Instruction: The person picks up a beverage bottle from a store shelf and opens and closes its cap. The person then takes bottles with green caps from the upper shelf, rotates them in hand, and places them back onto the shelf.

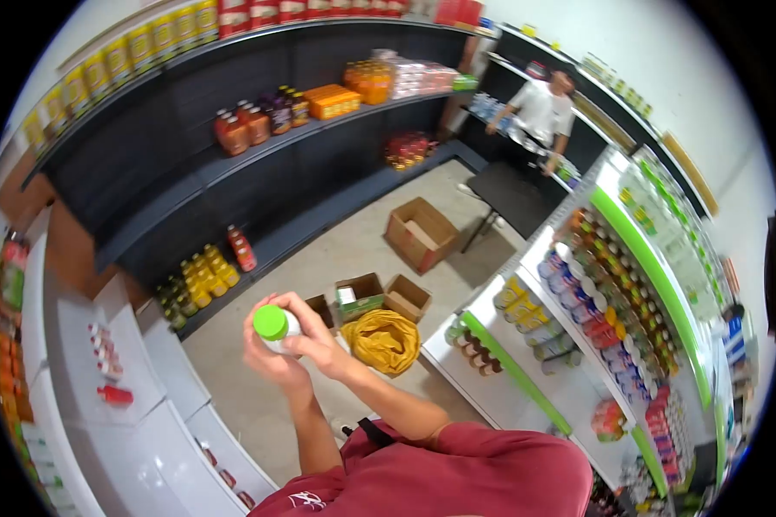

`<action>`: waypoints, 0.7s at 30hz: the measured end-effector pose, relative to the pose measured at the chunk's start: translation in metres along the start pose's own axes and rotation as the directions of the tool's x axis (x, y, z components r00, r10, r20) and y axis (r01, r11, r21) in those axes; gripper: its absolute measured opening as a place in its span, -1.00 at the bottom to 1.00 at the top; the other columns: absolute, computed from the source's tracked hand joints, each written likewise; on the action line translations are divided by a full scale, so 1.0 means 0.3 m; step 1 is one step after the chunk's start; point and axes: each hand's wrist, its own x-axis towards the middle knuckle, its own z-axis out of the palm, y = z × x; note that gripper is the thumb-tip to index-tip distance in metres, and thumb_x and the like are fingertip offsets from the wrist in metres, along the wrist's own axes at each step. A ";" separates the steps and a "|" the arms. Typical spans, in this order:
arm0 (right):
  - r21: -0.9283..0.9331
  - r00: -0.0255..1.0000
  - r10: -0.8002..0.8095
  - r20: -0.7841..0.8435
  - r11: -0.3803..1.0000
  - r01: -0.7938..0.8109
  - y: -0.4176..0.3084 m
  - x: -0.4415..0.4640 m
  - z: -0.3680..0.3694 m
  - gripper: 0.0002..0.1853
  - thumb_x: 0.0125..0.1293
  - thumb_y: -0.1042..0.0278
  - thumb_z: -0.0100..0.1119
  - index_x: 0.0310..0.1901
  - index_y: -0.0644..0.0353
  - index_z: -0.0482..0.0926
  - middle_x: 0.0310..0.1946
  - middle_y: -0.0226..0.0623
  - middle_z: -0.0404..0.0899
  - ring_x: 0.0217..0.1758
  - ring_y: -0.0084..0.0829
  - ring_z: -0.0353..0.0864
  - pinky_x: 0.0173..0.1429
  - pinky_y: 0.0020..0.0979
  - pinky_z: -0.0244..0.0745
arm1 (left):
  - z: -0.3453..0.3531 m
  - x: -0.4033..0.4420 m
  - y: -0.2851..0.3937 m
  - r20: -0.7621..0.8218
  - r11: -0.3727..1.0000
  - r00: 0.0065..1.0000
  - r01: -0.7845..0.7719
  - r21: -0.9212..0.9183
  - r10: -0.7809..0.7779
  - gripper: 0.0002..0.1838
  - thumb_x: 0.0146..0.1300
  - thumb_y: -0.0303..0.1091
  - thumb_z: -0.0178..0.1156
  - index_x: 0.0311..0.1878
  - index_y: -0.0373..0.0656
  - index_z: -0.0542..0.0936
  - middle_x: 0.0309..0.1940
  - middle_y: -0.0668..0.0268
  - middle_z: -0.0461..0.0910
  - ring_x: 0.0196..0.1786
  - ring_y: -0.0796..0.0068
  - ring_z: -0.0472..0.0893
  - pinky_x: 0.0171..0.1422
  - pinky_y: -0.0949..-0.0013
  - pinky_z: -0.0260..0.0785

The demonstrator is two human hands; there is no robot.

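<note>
A white bottle with a bright green cap is held up in front of my chest, cap toward the camera. My left hand wraps around its near left side. On the other side my right hand closes around it, thumb against the white body. Most of the bottle's body and any label are hidden by the fingers. Below and beyond the hands on the floor lie a yellow sack and a small green carton.
Dark wall shelves with juice bottles run along the far side. White shelves stand at left, and a stocked display rack at right. An open cardboard box sits on the floor. Another person stands by a black table.
</note>
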 end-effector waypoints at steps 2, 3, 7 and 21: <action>0.066 0.997 0.027 0.078 0.997 -0.033 0.077 0.068 0.096 -0.42 0.20 0.13 0.19 0.21 0.22 0.37 0.10 -0.35 0.41 0.23 -0.51 0.40 0.35 -0.46 0.29 | -0.110 0.061 0.014 -0.084 0.999 0.996 -0.032 0.044 0.035 -0.43 0.59 -0.11 -0.28 0.10 -0.36 0.65 0.04 0.07 0.71 0.08 0.22 0.69 0.25 0.22 0.52; 0.084 0.986 0.072 0.148 0.993 -0.085 0.135 0.099 0.138 -0.41 0.19 0.12 0.18 0.21 0.22 0.37 0.12 -0.35 0.43 0.25 -0.50 0.41 0.36 -0.47 0.28 | -0.179 0.097 0.020 -0.112 0.996 0.991 -0.063 0.063 0.070 -0.45 0.58 -0.12 -0.25 0.09 -0.36 0.65 0.03 0.07 0.72 0.07 0.21 0.69 0.25 0.22 0.52; 0.110 0.958 0.123 0.259 0.982 -0.156 0.288 0.201 0.389 -0.44 0.19 0.22 0.10 0.23 0.24 0.38 0.10 -0.32 0.45 0.26 -0.44 0.41 0.42 -0.40 0.24 | -0.428 0.228 0.033 -0.313 0.920 0.912 -0.141 0.367 0.264 -0.54 0.50 -0.17 -0.11 0.05 -0.34 0.65 -0.06 0.09 0.76 0.03 0.22 0.73 0.20 0.23 0.53; 0.461 0.810 0.303 0.502 0.698 -0.547 0.747 0.937 0.785 -0.28 0.28 0.07 0.17 0.43 0.24 0.34 0.20 -0.21 0.51 0.29 -0.28 0.53 0.35 -0.21 0.48 | -0.756 0.959 0.066 -0.309 0.777 0.853 -0.163 0.609 0.421 -0.57 0.35 -0.27 0.17 0.23 -0.23 0.55 0.06 0.03 0.64 0.12 0.00 0.65 0.24 0.14 0.47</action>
